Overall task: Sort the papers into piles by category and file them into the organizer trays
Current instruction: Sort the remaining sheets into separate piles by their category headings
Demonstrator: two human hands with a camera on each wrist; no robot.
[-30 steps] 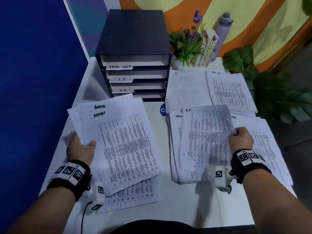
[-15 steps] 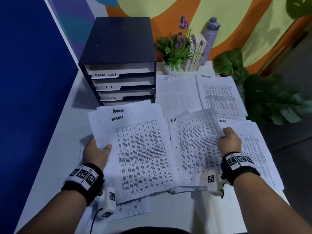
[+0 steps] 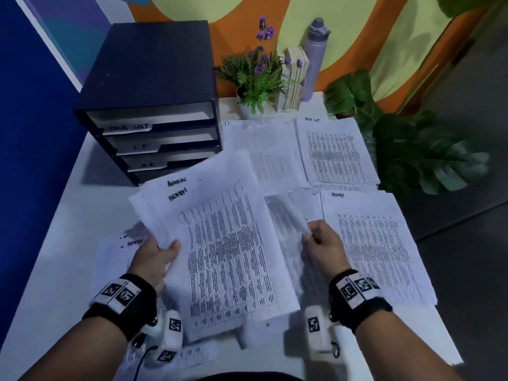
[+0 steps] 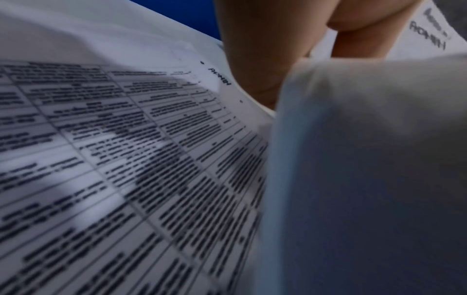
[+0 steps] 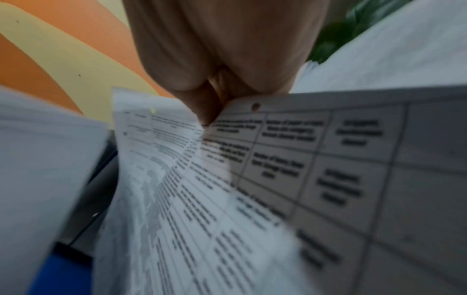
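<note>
My left hand [image 3: 158, 253] grips a stack of printed sheets headed ADMIN [image 3: 220, 243] by its left edge and holds it above the table. One ADMIN sheet [image 4: 126, 159] lies flat under that hand on the table. My right hand [image 3: 320, 237] pinches the edge of a punched sheet [image 5: 290, 159], lifted and curled beside the stack; the head view shows it blurred [image 3: 286, 215]. The dark organizer [image 3: 154, 105] stands at the back left, with trays tagged TASK LIST, I.T and H.R.
Piles lie on the white table [image 3: 68, 270]: an I.T pile [image 3: 264, 152], a TASK LIST pile [image 3: 335, 152] and an ADMIN pile [image 3: 376, 248] at the right. A potted plant [image 3: 255, 78], books and a purple bottle [image 3: 314, 59] stand at the back. Large green leaves [image 3: 417, 149] hang off the right edge.
The left hand has carried the ADMIN stack rightward and forward, over the middle pile. The right hand has lifted its sheet, which now curls up at the stack's right side.
</note>
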